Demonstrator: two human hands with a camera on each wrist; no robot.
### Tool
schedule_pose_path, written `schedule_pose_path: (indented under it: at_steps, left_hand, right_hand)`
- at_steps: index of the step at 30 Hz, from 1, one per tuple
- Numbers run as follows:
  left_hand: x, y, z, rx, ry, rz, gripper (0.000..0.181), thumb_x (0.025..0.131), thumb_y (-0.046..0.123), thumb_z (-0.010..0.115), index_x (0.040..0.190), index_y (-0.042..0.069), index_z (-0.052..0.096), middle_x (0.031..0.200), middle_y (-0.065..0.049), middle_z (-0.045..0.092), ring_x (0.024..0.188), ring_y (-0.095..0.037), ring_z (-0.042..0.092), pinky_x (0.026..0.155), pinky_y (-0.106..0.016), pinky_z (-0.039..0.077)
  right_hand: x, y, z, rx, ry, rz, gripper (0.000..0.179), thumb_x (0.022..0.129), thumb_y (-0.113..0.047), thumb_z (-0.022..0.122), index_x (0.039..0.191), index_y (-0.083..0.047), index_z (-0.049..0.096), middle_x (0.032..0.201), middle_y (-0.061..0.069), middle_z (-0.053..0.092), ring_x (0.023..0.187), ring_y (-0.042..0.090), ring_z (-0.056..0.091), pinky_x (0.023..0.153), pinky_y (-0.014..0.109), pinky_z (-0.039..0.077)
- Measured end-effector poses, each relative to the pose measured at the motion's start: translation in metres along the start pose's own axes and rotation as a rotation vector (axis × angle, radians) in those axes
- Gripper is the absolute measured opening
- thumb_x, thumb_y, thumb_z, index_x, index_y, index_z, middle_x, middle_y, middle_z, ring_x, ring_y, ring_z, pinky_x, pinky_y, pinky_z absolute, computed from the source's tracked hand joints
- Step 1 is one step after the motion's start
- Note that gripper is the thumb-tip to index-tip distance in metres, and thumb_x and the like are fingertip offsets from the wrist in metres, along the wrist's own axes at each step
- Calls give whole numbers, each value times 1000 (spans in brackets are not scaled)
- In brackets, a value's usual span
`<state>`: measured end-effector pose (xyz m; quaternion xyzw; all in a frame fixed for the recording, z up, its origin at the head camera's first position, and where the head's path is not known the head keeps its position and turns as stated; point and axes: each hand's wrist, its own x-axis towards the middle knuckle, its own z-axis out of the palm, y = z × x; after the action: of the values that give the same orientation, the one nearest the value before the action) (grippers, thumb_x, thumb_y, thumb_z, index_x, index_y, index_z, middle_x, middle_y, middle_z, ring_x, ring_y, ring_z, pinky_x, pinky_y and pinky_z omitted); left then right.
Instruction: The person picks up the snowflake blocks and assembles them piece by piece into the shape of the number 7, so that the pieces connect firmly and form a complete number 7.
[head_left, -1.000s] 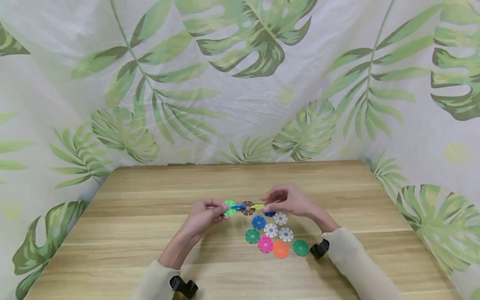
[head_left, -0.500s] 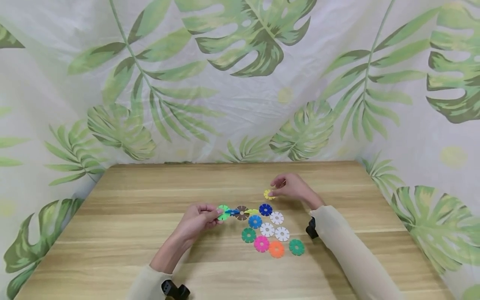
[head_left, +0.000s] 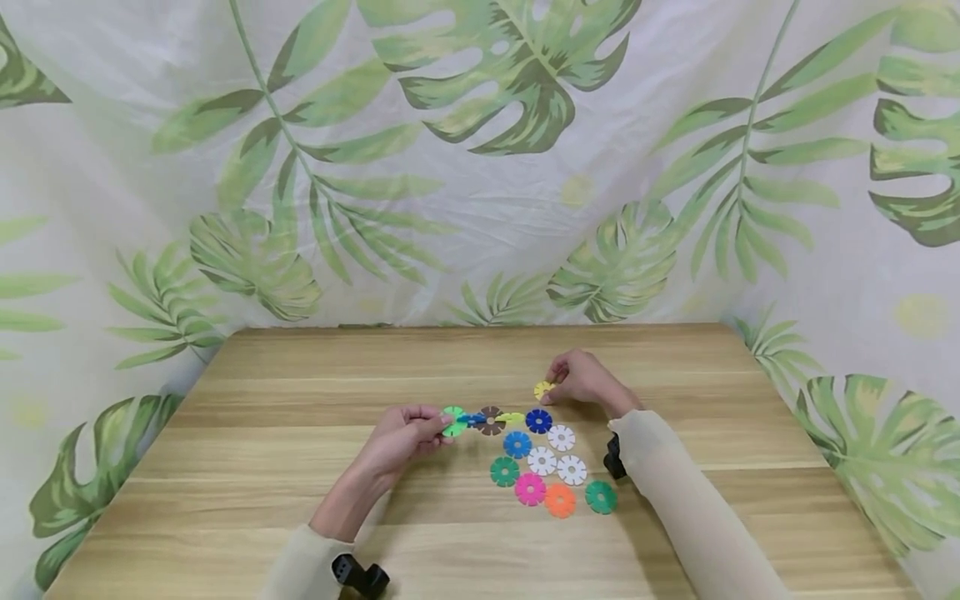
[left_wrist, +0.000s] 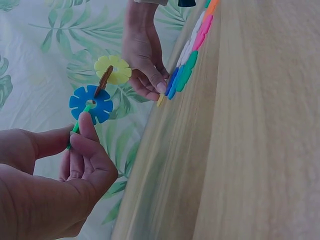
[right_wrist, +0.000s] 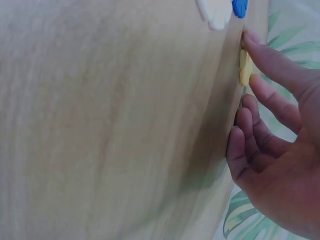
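Note:
My left hand pinches a light green notched plastic disc between thumb and fingers. That disc ends a short chain held above the table, where a blue disc, a brown disc and a pale yellow disc interlock at their slots. Farther back, my right hand has thumb and index finger at opposite edges of a flat yellow disc on the tabletop. Its other fingers curl close to the wood. A dark blue disc lies just in front of this hand.
Several loose discs lie in front of the chain: a blue disc, white discs, a pink disc, an orange disc and green discs. The wooden table meets a leaf-print cloth behind.
My right hand has moved from the chain's pale yellow end to the yellow disc farther back, uncovering the dark blue disc. My left hand keeps its hold on the chain.

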<state>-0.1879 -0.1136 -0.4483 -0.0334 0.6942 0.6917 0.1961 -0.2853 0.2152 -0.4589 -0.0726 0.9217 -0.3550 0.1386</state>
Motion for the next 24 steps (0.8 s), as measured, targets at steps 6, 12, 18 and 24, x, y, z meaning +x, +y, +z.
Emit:
schedule_pose_path:
  at_steps: [6, 12, 18, 24]
  left_hand:
    - [-2, -1, -5, -1, -2, 2, 23, 103, 12, 67, 115, -7, 66, 87, 0, 72, 80, -9, 70, 72, -20, 57]
    - [0, -4, -10, -20, 3, -1, 19, 103, 11, 67, 112, -5, 66, 89, -1, 71, 80, -11, 70, 72, -20, 58]
    - [0, -4, -12, -38, 18, -21, 16, 103, 11, 66, 111, -3, 64, 90, -2, 70, 84, -13, 70, 75, -22, 58]
    - [1, -3, -16, -41, 15, -13, 17, 104, 11, 65, 112, -4, 65, 91, -2, 70, 85, -14, 68, 75, -22, 57]
  right_hand:
    - [0, 0, 0, 8, 6, -14, 30, 79, -18, 94, 94, -7, 71, 91, 6, 67, 84, 20, 58, 74, 28, 49]
    - [-2, -1, -5, 45, 26, -27, 21, 83, -11, 89, 92, -6, 71, 84, 6, 68, 75, 17, 61, 66, 26, 51]
    - [-10, -16, -2, 195, 42, -52, 12, 94, -3, 75, 105, 0, 74, 90, 13, 77, 77, 20, 73, 72, 33, 64]
    - [-31, -30, 7, 449, 27, -38, 19, 97, -2, 72, 114, 5, 73, 102, 19, 80, 88, 31, 79, 83, 46, 66]
